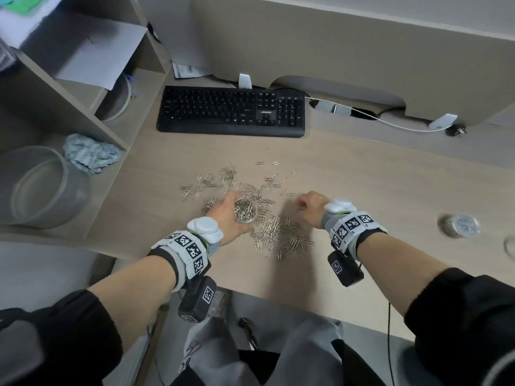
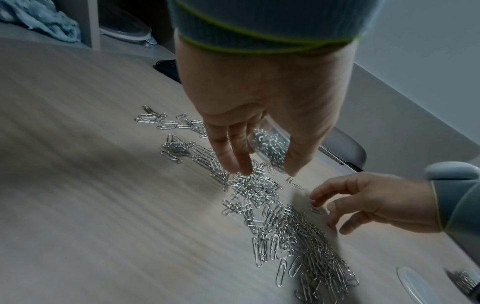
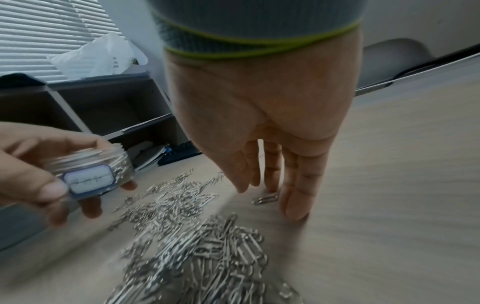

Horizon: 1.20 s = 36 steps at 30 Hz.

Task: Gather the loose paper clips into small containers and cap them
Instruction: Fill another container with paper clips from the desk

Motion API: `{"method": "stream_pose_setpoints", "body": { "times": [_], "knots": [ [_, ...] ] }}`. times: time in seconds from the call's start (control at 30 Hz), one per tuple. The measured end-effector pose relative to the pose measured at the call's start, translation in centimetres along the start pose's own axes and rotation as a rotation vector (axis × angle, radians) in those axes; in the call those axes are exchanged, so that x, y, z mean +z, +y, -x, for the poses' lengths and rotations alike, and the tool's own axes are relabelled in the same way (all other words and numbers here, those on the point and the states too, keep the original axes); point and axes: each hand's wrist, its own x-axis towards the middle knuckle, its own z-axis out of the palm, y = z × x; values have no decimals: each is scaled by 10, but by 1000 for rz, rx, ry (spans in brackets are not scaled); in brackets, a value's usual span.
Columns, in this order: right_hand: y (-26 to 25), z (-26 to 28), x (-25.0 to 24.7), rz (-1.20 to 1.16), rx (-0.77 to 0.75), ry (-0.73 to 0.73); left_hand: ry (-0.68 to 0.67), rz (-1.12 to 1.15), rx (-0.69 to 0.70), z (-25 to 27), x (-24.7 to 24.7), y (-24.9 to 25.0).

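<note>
Loose silver paper clips [image 1: 274, 232] lie scattered in a wide pile on the wooden desk [image 1: 390, 190], also seen in the left wrist view [image 2: 283, 226] and the right wrist view [image 3: 207, 246]. My left hand [image 1: 227, 215] grips a small clear open jar [image 1: 245, 210] nearly full of clips, held just above the pile; its label shows in the right wrist view [image 3: 89, 180]. My right hand [image 1: 310, 208] reaches down at the pile's right edge. Its fingertips [image 3: 296, 207] touch the desk beside a single clip [image 3: 265, 199], which it does not hold.
A capped jar of clips [image 1: 459, 225] and a loose lid [image 1: 511, 247] sit at the desk's right. A black keyboard [image 1: 231, 111] lies behind the pile. A shelf unit [image 1: 69, 107] at left holds a large clear tub [image 1: 41, 188] and a blue cloth [image 1: 90, 156].
</note>
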Motion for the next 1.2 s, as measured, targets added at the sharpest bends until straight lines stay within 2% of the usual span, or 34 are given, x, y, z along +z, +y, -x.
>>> {"method": "stream_pose_setpoints", "body": {
  "times": [0.13, 0.3, 0.37, 0.43, 0.5, 0.63, 0.73, 0.93, 1.03, 1.1, 1.2],
  "knots": [
    [-12, 6, 17, 48, -44, -59, -18, 1, -5, 4, 3, -6],
    [1, 22, 10, -81, 134, 31, -24, 22, -22, 5, 1, -4],
    [8, 30, 6, -17, 189, -84, -25, 15, -16, 6, 0, -1],
    [7, 36, 6, 23, 179, -203, -23, 17, -2, 8, 1, -1],
    [-2, 38, 10, -84, 131, -184, -21, 22, 3, 9, 2, -4],
    [-28, 26, 25, -496, 98, -141, -15, 3, -22, 7, 6, -8],
    [-33, 22, 22, -528, 106, -97, -22, -6, -30, 5, 5, -8],
    [-21, 33, 33, -456, 125, -361, -19, 21, -28, -1, 0, -7],
    [-32, 30, 50, -459, 106, -419, -15, 11, -23, -1, 2, -12],
    [-42, 23, 56, -563, 91, -394, -11, 13, -33, 1, 4, -17],
    [-58, 14, 49, -657, 38, -258, -14, 4, -32, 3, 4, -22]
  ]
}}
